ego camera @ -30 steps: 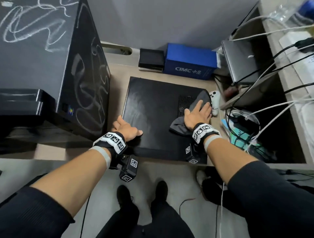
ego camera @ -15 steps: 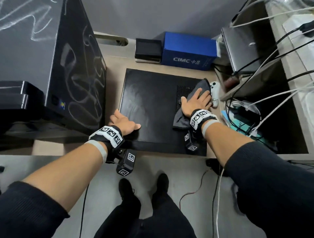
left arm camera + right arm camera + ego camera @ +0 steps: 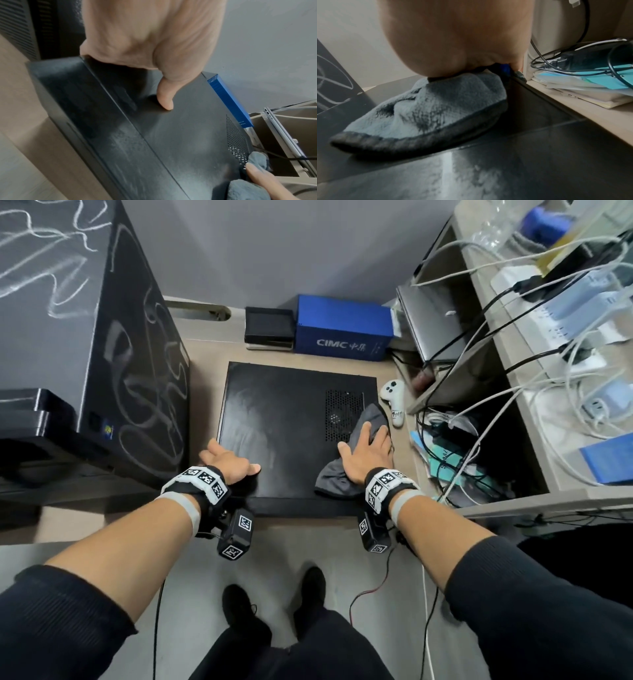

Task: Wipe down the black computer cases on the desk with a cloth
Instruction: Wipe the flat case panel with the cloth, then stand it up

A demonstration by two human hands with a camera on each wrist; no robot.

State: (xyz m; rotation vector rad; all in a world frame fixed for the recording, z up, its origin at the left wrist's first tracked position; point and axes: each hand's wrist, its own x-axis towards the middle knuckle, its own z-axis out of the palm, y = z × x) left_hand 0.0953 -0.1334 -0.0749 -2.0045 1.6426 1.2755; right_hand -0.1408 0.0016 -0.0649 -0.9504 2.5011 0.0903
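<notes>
Two hands work on the flat black case (image 3: pixel 287 426) lying on the surface: the left hand (image 3: pixel 227 462) rests flat to steady it, while the right hand (image 3: pixel 364 453) presses flat fingers on the grey cloth (image 3: pixel 371 419).

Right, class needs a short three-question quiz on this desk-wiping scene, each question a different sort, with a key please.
1. True or false: the right hand presses the grey cloth flat on the lying computer case.
2. Multiple choice: where does the left hand rest? A) on the blue box; B) on the near left corner of the lying case; C) on the white controller.
3. Fill in: the tall case on the left bears pale ____ marks on its panels.

Key: 1 true; 2 B; 3 swirl.
</notes>
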